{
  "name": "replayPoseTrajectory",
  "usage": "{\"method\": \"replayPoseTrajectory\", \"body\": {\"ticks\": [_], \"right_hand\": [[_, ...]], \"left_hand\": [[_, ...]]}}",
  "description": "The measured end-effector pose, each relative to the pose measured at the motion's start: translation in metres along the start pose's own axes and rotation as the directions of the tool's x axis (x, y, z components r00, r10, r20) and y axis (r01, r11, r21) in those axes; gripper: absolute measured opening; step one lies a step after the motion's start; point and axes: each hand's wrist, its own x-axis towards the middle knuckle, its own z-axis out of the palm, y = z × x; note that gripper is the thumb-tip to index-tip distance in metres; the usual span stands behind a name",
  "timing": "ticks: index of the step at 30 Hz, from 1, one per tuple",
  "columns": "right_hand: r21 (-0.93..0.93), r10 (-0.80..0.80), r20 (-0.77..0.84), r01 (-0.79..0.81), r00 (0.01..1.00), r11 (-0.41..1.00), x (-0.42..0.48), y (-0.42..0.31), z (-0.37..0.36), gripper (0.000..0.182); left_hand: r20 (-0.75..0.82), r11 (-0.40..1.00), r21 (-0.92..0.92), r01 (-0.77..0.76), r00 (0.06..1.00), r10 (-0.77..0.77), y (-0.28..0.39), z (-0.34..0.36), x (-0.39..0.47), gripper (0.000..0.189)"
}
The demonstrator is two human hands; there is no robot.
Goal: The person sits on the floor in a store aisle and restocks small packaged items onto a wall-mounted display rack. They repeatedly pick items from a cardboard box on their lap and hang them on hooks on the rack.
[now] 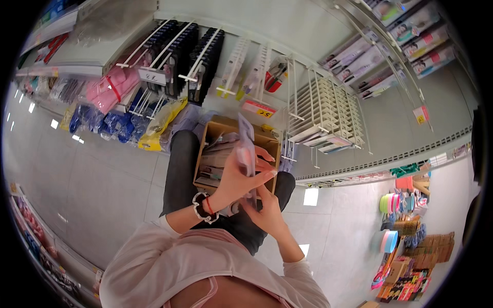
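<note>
My left hand [239,174] grips a purple blister package [246,148] that stands on edge above an open cardboard box [208,152]. A pinkish item shows dimly through its clear plastic. At the lower end of the package, the fingers of my right hand [265,210] pinch it near its edge. The box rests between my knees and contains several packaged goods [215,161], partly hidden by my left hand and the package.
Hooks hold dark carded goods [200,65], clear packs [235,63] and a stack of white cards [327,111]. Price tags [259,108] hang from the hooks. Bagged goods [119,123] lie along the low left shelf. Colourful tubs [389,203] and cardboard boxes [435,248] stand far right.
</note>
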Motion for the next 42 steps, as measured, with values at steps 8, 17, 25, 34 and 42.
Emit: {"method": "replayPoseTrajectory", "body": {"ticks": [8,17,25,34,42], "right_hand": [[0.047,-0.152,-0.400,0.186,0.904,0.981,-0.009,0.016,-0.042,0.034],[-0.013,-0.085,-0.943,0.218,0.322,0.976,0.020,0.037,-0.167,0.037],[-0.118,-0.205,-0.898,0.235,0.390,0.965,0.084,0.033,-0.233,0.035],[-0.091,-0.207,-0.868,0.266,0.451,0.960,0.144,0.077,-0.265,0.039],[-0.274,-0.237,-0.826,0.003,0.512,0.962,0.225,0.096,-0.308,0.059]], "left_hand": [[0.077,0.992,0.106,-0.070,0.995,0.062,-0.013,-0.006,-0.005,0.051],[0.073,0.843,0.489,0.225,0.952,-0.297,-0.037,-0.060,-0.027,0.011],[0.050,0.847,0.485,0.220,0.959,-0.278,-0.039,-0.077,-0.033,0.010],[0.039,0.835,0.498,0.234,0.956,-0.291,-0.030,-0.090,-0.035,0.009],[0.017,0.789,0.565,0.243,0.952,-0.306,-0.029,-0.101,-0.039,0.010]]}}
